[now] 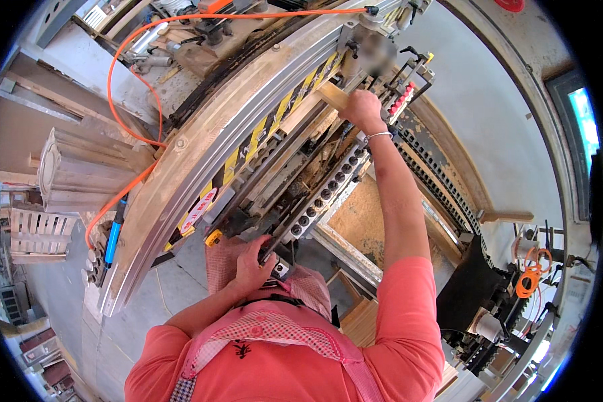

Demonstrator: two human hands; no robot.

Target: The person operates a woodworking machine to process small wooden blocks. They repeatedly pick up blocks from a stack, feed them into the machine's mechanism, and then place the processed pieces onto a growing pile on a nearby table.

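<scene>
My right hand reaches far over a long woodworking machine, its fingers closed on the end of a short, pale wooden board. A bracelet circles that wrist. Close to my body, my left hand is curled at the near end of the machine's dark rail, beside a small metal block. What its fingers grip is partly hidden. Between the hands runs a metal strip with a row of round black knobs. Yellow-and-black warning tape lines the machine's left side.
An orange air hose loops over the left beam to a blue air gun. A sawdust-covered panel lies under my right forearm. Red knobs stand beyond my right hand. Wooden pieces are stacked at left.
</scene>
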